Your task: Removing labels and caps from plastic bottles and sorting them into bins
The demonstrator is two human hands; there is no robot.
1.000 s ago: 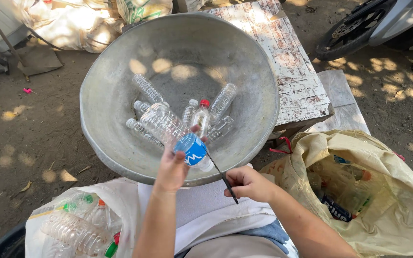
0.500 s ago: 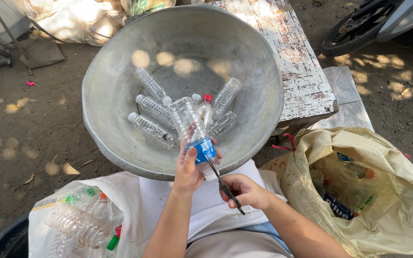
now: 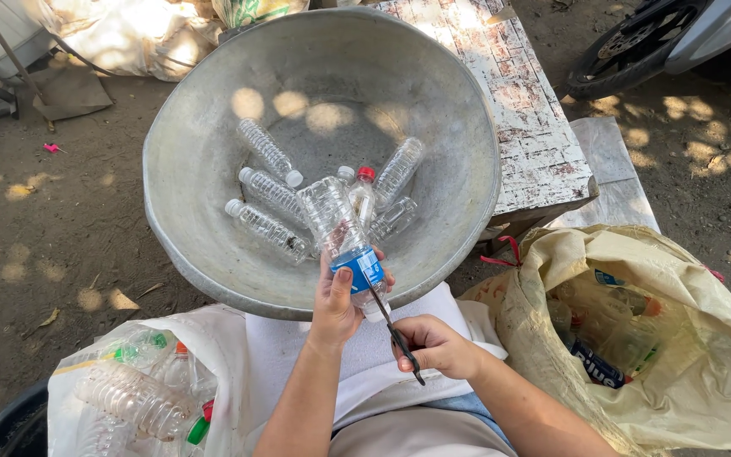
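The left hand [image 3: 336, 300] has its grip wrapped around a clear bottle [image 3: 342, 233] with a blue label, holding it tilted over the near rim of a large metal basin [image 3: 205, 169]. The right hand [image 3: 437, 345] grips a thin dark blade [image 3: 389, 326], its tip touching the bottle's label. Several bare bottles [image 3: 268, 228] lie in the basin. A yellow sack [image 3: 636, 330] of bottles sits to the right, a white bag [image 3: 129, 389] of bottles to the left.
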